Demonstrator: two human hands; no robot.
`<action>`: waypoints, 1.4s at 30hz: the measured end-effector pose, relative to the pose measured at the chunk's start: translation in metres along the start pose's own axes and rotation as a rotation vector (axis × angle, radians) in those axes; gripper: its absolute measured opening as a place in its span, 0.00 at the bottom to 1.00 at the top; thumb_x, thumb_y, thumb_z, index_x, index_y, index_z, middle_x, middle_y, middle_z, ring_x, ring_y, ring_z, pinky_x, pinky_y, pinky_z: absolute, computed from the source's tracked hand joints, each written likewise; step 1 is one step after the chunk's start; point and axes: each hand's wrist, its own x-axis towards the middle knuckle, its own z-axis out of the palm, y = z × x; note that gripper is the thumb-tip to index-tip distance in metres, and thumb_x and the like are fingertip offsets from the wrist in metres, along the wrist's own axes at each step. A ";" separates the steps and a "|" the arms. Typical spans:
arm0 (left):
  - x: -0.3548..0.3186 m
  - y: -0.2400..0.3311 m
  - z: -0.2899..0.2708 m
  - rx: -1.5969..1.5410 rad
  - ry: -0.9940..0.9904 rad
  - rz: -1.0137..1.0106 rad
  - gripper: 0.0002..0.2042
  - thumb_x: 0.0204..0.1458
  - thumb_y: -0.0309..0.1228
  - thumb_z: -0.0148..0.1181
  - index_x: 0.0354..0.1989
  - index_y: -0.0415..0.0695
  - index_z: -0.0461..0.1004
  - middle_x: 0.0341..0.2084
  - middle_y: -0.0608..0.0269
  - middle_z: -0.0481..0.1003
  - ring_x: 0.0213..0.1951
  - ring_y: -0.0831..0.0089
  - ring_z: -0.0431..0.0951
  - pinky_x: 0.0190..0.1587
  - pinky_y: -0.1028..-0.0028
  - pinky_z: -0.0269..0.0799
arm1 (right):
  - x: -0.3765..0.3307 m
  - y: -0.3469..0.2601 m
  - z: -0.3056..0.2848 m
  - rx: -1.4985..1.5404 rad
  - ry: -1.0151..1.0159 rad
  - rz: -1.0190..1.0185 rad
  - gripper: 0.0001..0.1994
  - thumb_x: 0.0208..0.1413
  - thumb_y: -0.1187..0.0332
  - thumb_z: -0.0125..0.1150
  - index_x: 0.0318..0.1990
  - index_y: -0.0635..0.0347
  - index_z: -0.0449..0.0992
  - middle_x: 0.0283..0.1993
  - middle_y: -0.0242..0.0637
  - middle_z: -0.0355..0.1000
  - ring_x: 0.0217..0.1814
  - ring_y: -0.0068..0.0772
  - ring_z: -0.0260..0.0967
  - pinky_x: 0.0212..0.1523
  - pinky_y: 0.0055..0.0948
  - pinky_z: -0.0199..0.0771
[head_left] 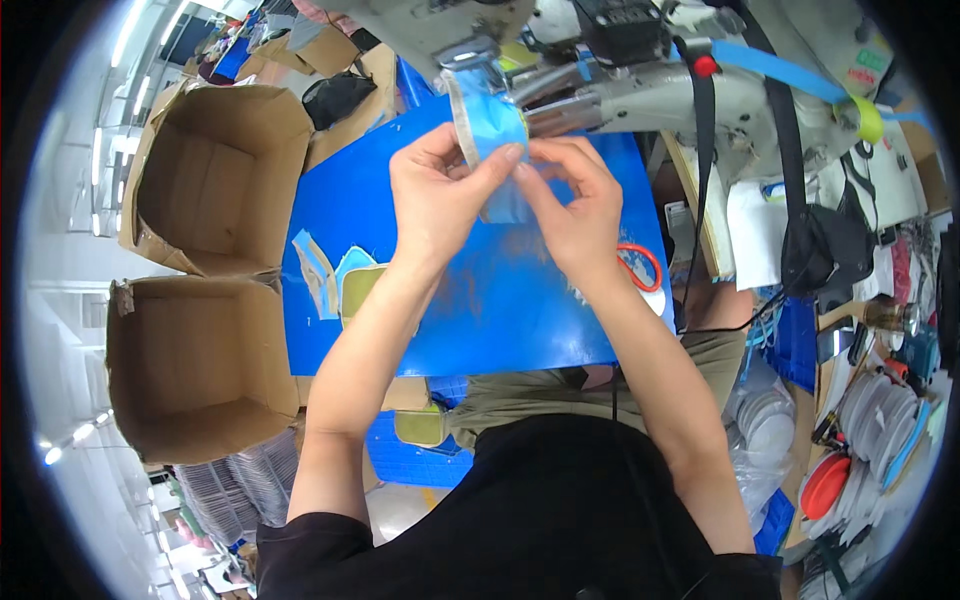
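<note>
Both hands meet at a light-blue fabric piece [492, 112] with a beige edge, below the head of a sewing machine [640, 100]. My left hand [435, 195] is closed on its left side, thumb and fingers pinching the beige edge. From the right, my right hand [575, 200] pinches the lower right part, its thumb close to the left one. The fabric's upper end touches the machine's metal parts; the exact contact is hidden. On the blue table [480, 320] left of my forearm lie a blue-and-beige strip [317, 275] and an olive fabric panel [358, 292].
Red-handled scissors [642, 266] lie by my right forearm, partly hidden. Two open cardboard boxes [275, 150] [200, 385] stand along the table's left side. Black straps [703, 160] hang from the machine at right. Several thread cones [880, 415] crowd the far right.
</note>
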 end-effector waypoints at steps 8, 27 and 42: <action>0.012 0.011 -0.005 -0.113 -0.082 -0.079 0.13 0.51 0.23 0.73 0.45 0.38 0.79 0.37 0.64 0.83 0.38 0.81 0.81 0.44 0.77 0.76 | 0.000 -0.013 0.002 0.220 0.009 0.247 0.09 0.56 0.75 0.71 0.44 0.64 0.82 0.39 0.34 0.79 0.41 0.21 0.75 0.40 0.24 0.74; 0.027 0.002 -0.024 -0.304 -0.183 -0.161 0.09 0.60 0.32 0.66 0.43 0.40 0.78 0.37 0.63 0.83 0.36 0.79 0.82 0.42 0.76 0.77 | -0.005 -0.004 0.010 0.308 -0.009 0.314 0.10 0.55 0.76 0.71 0.44 0.66 0.80 0.40 0.35 0.80 0.38 0.19 0.75 0.41 0.23 0.76; 0.029 0.015 -0.023 -0.343 -0.156 -0.265 0.10 0.60 0.32 0.66 0.44 0.40 0.77 0.34 0.65 0.83 0.34 0.82 0.81 0.35 0.81 0.75 | 0.013 -0.042 -0.006 0.439 -0.126 0.579 0.09 0.59 0.76 0.68 0.46 0.68 0.79 0.39 0.36 0.81 0.38 0.19 0.77 0.41 0.21 0.78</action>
